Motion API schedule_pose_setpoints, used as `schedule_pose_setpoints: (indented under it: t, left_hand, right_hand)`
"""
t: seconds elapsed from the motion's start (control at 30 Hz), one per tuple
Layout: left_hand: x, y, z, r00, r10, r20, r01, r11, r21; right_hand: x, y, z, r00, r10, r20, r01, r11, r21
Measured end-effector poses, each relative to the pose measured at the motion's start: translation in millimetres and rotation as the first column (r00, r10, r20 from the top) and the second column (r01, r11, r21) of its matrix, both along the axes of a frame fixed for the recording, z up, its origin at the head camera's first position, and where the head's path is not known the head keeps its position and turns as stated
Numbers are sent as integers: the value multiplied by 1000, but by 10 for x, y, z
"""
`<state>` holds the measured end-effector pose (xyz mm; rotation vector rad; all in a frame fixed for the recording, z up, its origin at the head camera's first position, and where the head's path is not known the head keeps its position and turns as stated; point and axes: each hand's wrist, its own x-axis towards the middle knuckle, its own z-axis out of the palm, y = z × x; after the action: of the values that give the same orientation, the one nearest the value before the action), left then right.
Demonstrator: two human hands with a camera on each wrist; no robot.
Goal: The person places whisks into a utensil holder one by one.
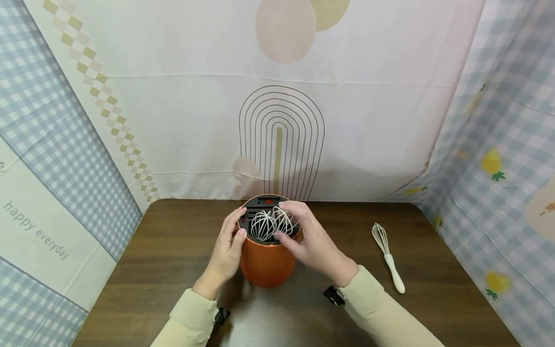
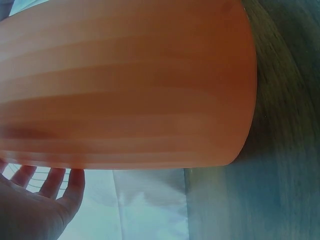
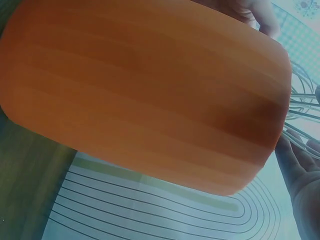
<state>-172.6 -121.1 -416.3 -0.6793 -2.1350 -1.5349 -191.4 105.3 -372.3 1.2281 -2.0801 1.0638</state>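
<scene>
An orange utensil holder [image 1: 266, 267] with a dark slotted top [image 1: 253, 210] stands upright on the table. My left hand [image 1: 225, 253] holds its left side near the rim, thumb at the front. Two whisks stand in the top, wire heads up: one on the left [image 1: 262, 226] and one on the right [image 1: 284, 220]. Around the right whisk's head, my right hand [image 1: 312, 241] curls its thumb and fingers. In the right wrist view, wires [image 3: 300, 105] rise beyond the rim beside the right hand's fingers [image 3: 297, 162]. The whisks' handles are hidden inside the holder.
A third whisk [image 1: 389, 258] with a white handle lies on the brown wooden table [image 1: 173, 270], to the right of the holder. Behind the table hangs a pale patterned cloth [image 1: 195, 130]. Checked cloths hang at both sides.
</scene>
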Motion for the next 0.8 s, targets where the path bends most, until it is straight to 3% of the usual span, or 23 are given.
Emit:
schedule_pose_setpoints:
  t: [0.17, 0.4, 0.63, 0.8]
  left_hand:
    - [-11, -3, -16, 1000, 4, -8, -4, 1000, 0]
    - [-11, -8, -22, 1000, 8, 7, -8, 1000, -15]
    - [-4, -18, -9, 1000, 15, 8, -15, 1000, -16]
    - [4, -12, -2, 1000, 2, 0, -2, 1000, -2]
  right_hand:
    - [-24, -33, -26, 1000, 8, 4, -8, 1000, 29]
    - [-38, -23, -148, 994, -111, 20, 107, 985, 137]
    - [-49, -10, -150, 991, -137, 9, 135, 984, 112]
    - [-58, 79, -140, 994, -109, 12, 109, 994, 28]
